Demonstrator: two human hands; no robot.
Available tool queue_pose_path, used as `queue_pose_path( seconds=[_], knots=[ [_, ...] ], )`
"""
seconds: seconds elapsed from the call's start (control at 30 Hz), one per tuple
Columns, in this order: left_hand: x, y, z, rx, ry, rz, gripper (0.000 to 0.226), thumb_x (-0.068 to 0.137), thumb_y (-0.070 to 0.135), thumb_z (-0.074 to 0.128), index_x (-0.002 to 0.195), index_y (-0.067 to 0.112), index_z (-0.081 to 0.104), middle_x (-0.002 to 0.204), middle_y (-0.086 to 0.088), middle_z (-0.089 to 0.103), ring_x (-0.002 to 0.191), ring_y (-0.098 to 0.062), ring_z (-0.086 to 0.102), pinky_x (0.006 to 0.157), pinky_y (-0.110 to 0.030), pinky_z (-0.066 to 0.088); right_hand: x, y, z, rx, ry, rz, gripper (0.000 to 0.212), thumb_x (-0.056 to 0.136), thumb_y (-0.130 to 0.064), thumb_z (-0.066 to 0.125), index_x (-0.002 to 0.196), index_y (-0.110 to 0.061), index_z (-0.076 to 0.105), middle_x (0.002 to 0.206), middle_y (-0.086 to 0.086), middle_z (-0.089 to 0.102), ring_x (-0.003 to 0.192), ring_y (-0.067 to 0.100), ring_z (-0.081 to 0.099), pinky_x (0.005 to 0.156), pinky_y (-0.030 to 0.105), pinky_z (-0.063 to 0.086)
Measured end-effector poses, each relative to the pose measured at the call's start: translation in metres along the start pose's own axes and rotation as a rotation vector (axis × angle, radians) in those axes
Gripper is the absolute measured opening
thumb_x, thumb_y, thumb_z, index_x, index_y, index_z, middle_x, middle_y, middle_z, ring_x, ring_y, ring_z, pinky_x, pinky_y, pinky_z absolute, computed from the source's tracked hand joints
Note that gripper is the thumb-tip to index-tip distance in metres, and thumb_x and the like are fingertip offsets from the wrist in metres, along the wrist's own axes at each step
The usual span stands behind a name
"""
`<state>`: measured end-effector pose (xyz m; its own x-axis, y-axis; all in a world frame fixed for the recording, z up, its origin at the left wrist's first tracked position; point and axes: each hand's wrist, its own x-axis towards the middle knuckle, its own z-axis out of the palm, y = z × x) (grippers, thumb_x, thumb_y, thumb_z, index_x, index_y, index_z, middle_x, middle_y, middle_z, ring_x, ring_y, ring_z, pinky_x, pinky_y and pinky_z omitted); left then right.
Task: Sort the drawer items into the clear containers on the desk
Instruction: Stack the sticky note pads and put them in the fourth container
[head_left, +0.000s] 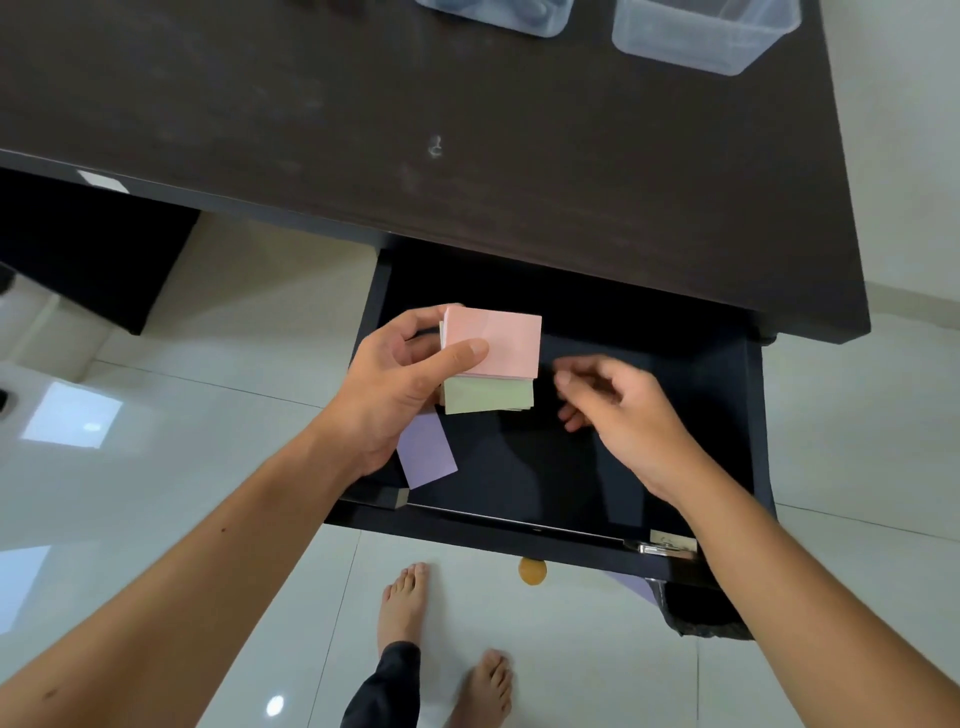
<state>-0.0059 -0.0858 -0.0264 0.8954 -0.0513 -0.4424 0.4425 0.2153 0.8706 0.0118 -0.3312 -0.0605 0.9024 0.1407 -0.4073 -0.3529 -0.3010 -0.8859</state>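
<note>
Gripped in left hand (395, 384) above drawer (727, 415): two flat paper pads (493, 345), pink and green. Held nothing in right hand (618, 410), fingers loosely curled. Lay inside drawer: one lilac rectangular pad (427, 451).

Dark desk (467, 130): two clear containers (704, 31) at far edge. Open drawer (675, 374): purple note pad (427, 451) on bottom.

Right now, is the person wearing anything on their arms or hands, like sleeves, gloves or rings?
No. Both arms are bare as far up as the picture shows, with no sleeves. The left hand and right hand have no gloves, and no rings, watch or bracelets show.
</note>
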Motion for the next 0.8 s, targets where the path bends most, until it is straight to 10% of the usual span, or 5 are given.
queue_pose_path(
  seconds=[0.2, 0.33, 0.47, 0.6, 0.8],
  knots=[
    [-0.003, 0.015, -0.010, -0.055, -0.032, 0.079, 0.056, 0.080, 0.021, 0.077, 0.133, 0.012, 0.060, 0.112, -0.004, 0.080, 0.103, -0.023, 0.077, 0.084, -0.036, 0.063, 0.011, 0.004, 0.033, -0.559, -0.285, -0.115, 0.041, 0.086, -0.032, 0.088, 0.124, -0.029, 0.073, 0.104, -0.010, 0.068, 0.077, 0.005, 0.059, 0.073, 0.018, 0.049],
    [-0.005, 0.022, -0.021, -0.039, -0.037, 0.102, 0.056, 0.080, 0.021, 0.077, 0.132, 0.010, 0.060, 0.112, -0.004, 0.080, 0.104, -0.022, 0.077, 0.082, -0.033, 0.062, 0.018, -0.010, 0.057, -0.796, -0.440, -0.271, 0.068, 0.087, -0.047, 0.084, 0.148, -0.036, 0.055, 0.131, -0.015, 0.053, 0.107, 0.003, 0.052, 0.090, 0.012, 0.040],
    [-0.007, 0.023, -0.032, -0.039, -0.015, 0.115, 0.053, 0.079, 0.021, 0.077, 0.129, 0.009, 0.062, 0.112, -0.005, 0.080, 0.104, -0.024, 0.077, 0.082, -0.034, 0.062, 0.027, -0.007, 0.077, -0.918, -0.495, -0.340, 0.082, 0.084, -0.063, 0.077, 0.156, -0.046, 0.041, 0.166, -0.007, 0.036, 0.147, 0.026, 0.035, 0.118, 0.045, 0.043],
    [-0.007, 0.022, -0.036, -0.055, -0.012, 0.108, 0.057, 0.080, 0.022, 0.077, 0.133, 0.006, 0.060, 0.115, -0.007, 0.080, 0.106, -0.027, 0.077, 0.085, -0.037, 0.063, 0.025, -0.008, 0.078, -0.865, -0.470, -0.290, 0.072, 0.079, -0.056, 0.085, 0.142, -0.047, 0.052, 0.156, -0.010, 0.043, 0.137, 0.018, 0.040, 0.112, 0.037, 0.043],
    [-0.008, 0.021, -0.036, -0.071, -0.014, 0.099, 0.058, 0.082, 0.019, 0.077, 0.135, 0.005, 0.058, 0.119, -0.010, 0.078, 0.108, -0.028, 0.076, 0.087, -0.038, 0.063, 0.015, -0.011, 0.062, -0.598, -0.376, -0.111, 0.032, 0.084, -0.026, 0.088, 0.100, -0.034, 0.061, 0.084, -0.013, 0.065, 0.066, 0.002, 0.059, 0.069, 0.028, 0.053]
  ],
)
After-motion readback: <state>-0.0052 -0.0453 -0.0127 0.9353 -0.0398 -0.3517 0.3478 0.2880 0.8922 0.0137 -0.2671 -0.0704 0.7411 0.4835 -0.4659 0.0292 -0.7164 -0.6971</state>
